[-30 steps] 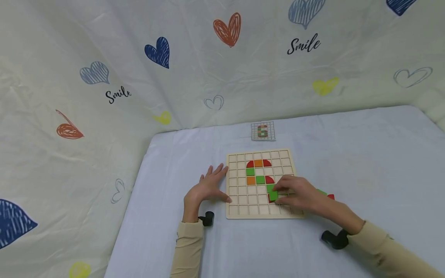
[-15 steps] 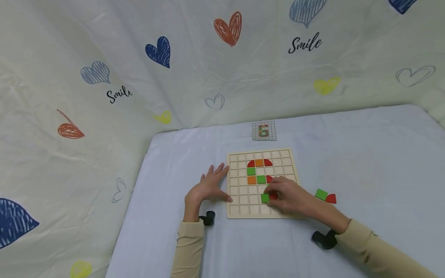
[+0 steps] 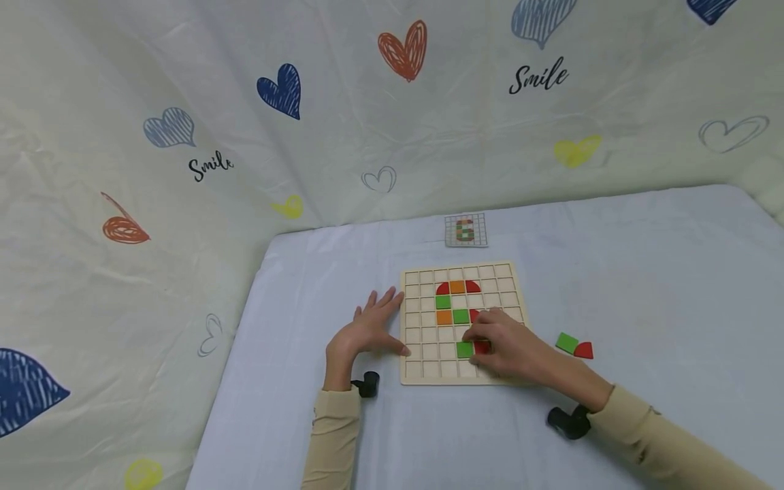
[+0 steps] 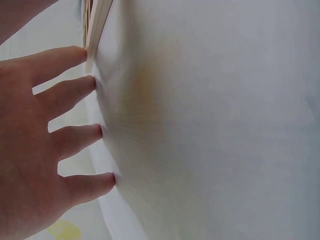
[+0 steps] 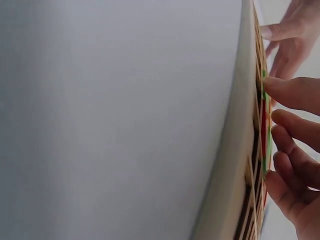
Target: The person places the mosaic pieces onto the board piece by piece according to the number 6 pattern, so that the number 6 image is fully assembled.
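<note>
A wooden grid board lies on the table with red, orange and green tiles in some of its cells. My right hand is over its lower middle, thumb and index finger pinching a green square tile at its right side. A red tile right of it is partly covered by the fingers. The right wrist view shows the thumb at the green tile, low on the board. My left hand has its fingers spread, with fingertips at the board's left edge.
A small pattern card lies behind the board. Right of the board are a loose green tile and a red quarter-round tile. A white curtain with printed hearts hangs behind the table.
My right hand has carried the green tile left, from over the red tile to the cell beside it, then shifted only slightly. The left hand stays at the board's edge.
</note>
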### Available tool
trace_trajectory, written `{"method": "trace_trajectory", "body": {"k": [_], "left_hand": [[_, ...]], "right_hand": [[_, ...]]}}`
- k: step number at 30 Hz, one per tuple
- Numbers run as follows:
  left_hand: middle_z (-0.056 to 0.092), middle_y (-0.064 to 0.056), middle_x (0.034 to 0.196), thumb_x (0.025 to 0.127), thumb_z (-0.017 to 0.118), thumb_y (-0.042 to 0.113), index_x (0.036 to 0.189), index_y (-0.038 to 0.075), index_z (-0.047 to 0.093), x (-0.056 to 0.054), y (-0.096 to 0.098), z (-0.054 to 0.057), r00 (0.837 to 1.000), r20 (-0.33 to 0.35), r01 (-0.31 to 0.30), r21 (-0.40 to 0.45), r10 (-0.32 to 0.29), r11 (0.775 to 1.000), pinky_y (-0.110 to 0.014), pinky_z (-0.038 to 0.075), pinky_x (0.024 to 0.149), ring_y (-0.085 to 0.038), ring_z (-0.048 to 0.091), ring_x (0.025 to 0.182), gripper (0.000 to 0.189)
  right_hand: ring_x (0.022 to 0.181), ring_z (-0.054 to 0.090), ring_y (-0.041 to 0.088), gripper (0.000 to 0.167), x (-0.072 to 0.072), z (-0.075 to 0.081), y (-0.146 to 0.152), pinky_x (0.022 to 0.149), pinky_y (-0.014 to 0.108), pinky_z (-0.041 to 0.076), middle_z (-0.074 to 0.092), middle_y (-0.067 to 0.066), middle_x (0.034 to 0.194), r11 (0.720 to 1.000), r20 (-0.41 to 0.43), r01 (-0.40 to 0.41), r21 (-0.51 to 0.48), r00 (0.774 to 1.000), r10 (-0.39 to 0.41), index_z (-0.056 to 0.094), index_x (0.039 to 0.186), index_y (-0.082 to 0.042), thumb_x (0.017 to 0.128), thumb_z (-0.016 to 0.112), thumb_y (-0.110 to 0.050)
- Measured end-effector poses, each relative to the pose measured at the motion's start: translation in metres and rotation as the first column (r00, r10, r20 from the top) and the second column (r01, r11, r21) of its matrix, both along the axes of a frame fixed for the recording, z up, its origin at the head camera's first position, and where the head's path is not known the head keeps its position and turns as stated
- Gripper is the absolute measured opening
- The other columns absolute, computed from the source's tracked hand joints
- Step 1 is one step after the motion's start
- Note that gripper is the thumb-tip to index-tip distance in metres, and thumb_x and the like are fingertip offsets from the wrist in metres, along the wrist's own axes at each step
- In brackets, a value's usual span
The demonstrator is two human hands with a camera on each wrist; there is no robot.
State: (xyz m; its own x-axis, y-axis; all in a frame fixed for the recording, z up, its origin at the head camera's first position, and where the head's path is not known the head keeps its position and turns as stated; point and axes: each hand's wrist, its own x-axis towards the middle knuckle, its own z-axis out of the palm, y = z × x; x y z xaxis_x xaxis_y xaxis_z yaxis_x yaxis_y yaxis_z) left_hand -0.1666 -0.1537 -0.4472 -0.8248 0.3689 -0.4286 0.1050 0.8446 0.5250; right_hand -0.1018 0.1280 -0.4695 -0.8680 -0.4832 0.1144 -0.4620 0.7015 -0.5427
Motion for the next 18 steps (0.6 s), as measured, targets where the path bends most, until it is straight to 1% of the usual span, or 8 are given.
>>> {"method": "trace_trajectory", "body": {"k": [4,6,10,15,18], "left_hand": [[0.012,0.001,0.174,0.075,0.093,0.028,0.165,0.022,0.027,0.000,0.000,-0.001,1.000,0.002,-0.004,-0.001,0.004,1.000,-0.061,0.001,0.128,-0.032,-0.005,0.161,0.112],[0.012,0.001,0.174,0.075,0.093,0.029,0.165,0.022,0.026,0.000,0.000,-0.001,1.000,0.004,-0.004,-0.006,0.004,1.000,-0.061,0.002,0.128,-0.032,-0.005,0.161,0.112],[0.012,0.001,0.174,0.075,0.093,0.029,0.165,0.023,0.026,-0.001,0.000,-0.002,1.000,0.005,-0.004,-0.014,0.004,1.000,-0.061,0.002,0.128,-0.032,-0.004,0.161,0.112],[0.012,0.001,0.174,0.075,0.093,0.028,0.165,0.023,0.026,0.000,0.001,0.000,1.000,0.007,-0.012,-0.011,0.012,1.000,-0.061,0.002,0.128,-0.032,-0.005,0.161,0.113],[0.012,0.001,0.174,0.075,0.093,0.028,0.165,0.023,0.026,0.000,0.001,0.001,1.000,0.008,-0.014,-0.008,0.014,1.000,-0.061,0.001,0.128,-0.032,-0.005,0.161,0.113]], "right_hand": [[0.099,0.057,0.019,0.025,0.000,0.002,0.006,0.083,0.036,0.057,0.066,-0.003,0.097,1.000,-0.032,0.004,-0.002,0.999,-0.004,0.078,0.101,-0.012,0.077,0.089,-0.012],[0.100,0.059,0.021,0.025,0.000,0.004,0.011,0.084,0.039,0.058,0.067,-0.002,0.098,1.000,-0.031,0.007,-0.013,0.999,-0.008,0.078,0.100,-0.012,0.078,0.088,-0.011],[0.107,0.061,0.024,0.025,0.002,0.004,0.021,0.089,0.043,0.059,0.070,-0.002,0.102,0.999,-0.010,0.039,-0.017,0.999,-0.039,0.078,0.101,-0.012,0.078,0.088,-0.010],[0.106,0.062,0.027,0.027,0.005,0.002,0.035,0.088,0.044,0.059,0.071,-0.001,0.103,0.998,-0.021,0.058,-0.023,0.998,-0.059,0.078,0.102,-0.010,0.077,0.088,-0.007],[0.107,0.063,0.028,0.028,0.007,0.004,0.043,0.088,0.046,0.059,0.071,0.001,0.105,0.997,-0.013,0.075,-0.014,0.997,-0.076,0.078,0.103,-0.010,0.077,0.088,-0.007]]}}
